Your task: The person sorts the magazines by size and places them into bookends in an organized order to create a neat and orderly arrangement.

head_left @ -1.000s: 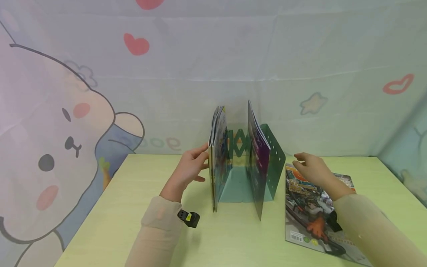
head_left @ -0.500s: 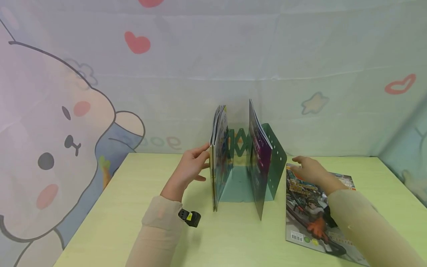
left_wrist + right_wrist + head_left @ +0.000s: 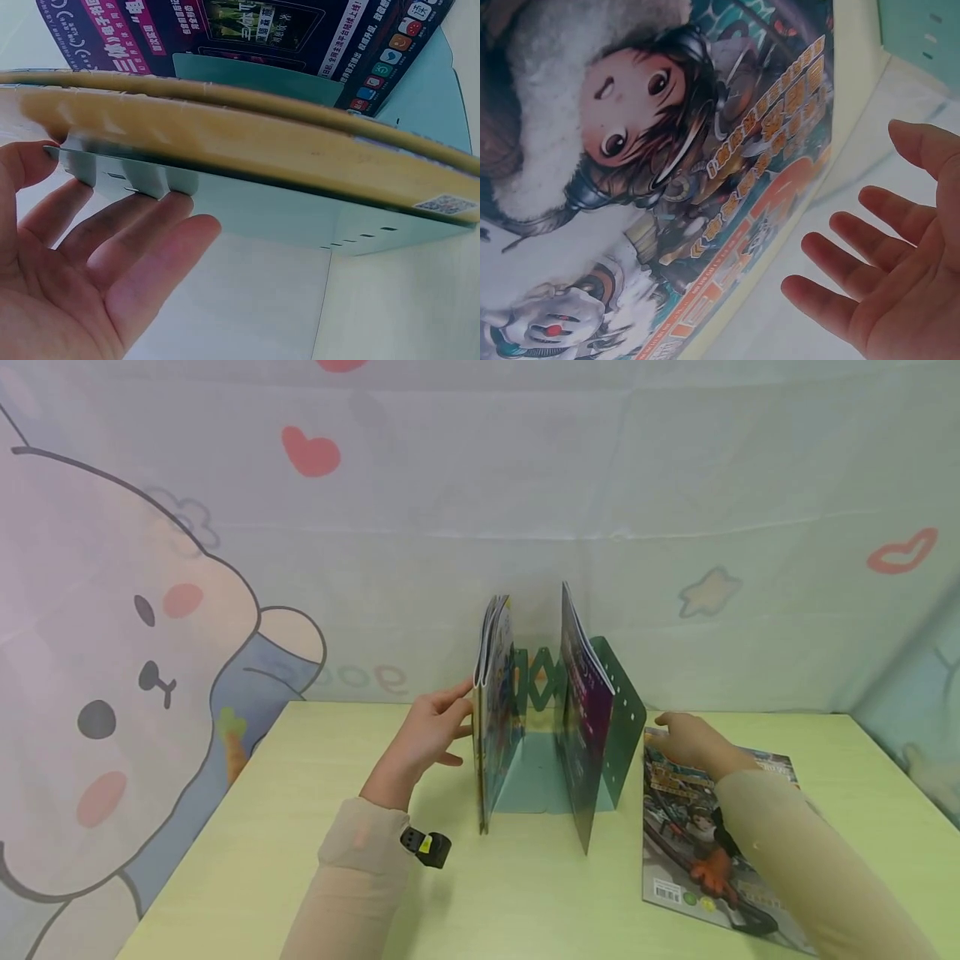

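A green metal bookstand (image 3: 532, 777) with a crisscross back stands on the table. Several thin magazines (image 3: 495, 727) lean upright on its left side, and a purple-and-dark magazine (image 3: 592, 735) tilts near the perforated right end plate (image 3: 624, 727). My left hand (image 3: 423, 735) touches the outside of the left end plate (image 3: 262, 202), fingers extended and slightly bent. Over the far edge of a magazine lying flat (image 3: 678, 852), my right hand (image 3: 692, 743) hovers with spread, relaxed fingers. In the right wrist view, those fingers (image 3: 832, 266) are apart from its cover.
The light yellow table (image 3: 240, 860) ends at a pale cartoon-printed cloth (image 3: 465, 468) hanging behind it. A small black device (image 3: 427, 847) is strapped to the left wrist.
My right hand has lowered slightly toward the flat magazine's far edge, and its forearm has swung left. The left hand keeps its place at the bookstand.
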Tool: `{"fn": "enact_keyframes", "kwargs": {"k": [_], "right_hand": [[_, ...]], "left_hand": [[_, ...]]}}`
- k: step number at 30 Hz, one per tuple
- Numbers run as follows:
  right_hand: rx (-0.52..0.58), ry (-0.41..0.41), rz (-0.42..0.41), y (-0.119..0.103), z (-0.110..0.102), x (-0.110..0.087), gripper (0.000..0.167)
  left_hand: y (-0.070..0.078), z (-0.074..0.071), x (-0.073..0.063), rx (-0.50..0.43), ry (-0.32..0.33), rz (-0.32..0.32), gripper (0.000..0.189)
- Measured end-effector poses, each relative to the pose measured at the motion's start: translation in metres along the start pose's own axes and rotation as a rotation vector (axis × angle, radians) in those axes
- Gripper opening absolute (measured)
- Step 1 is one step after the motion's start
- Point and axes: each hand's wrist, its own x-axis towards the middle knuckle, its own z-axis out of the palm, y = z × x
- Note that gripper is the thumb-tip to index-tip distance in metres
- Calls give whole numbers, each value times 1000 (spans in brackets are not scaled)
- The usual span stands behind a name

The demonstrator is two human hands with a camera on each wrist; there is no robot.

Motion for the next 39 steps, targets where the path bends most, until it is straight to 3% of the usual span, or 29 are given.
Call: {"fn": "enact_keyframes", "kwargs": {"k": [6, 12, 23, 35, 39], "right_hand": [[-36, -26, 2, 6, 5, 7, 63], [-33, -38, -22, 10, 11, 11, 46], [-56, -24, 60, 8, 13, 12, 32], [13, 41, 89, 12, 11, 20, 42], [48, 59, 117, 12, 9, 16, 56]], "left_hand": [[4, 0, -3, 2, -2, -7, 46], [5, 0, -4, 18, -9, -16, 46], [4, 2, -4, 0, -28, -19, 47], [-1, 1, -4, -11, -24, -23, 46], [0, 2, -5, 0, -24, -22, 47]]}}
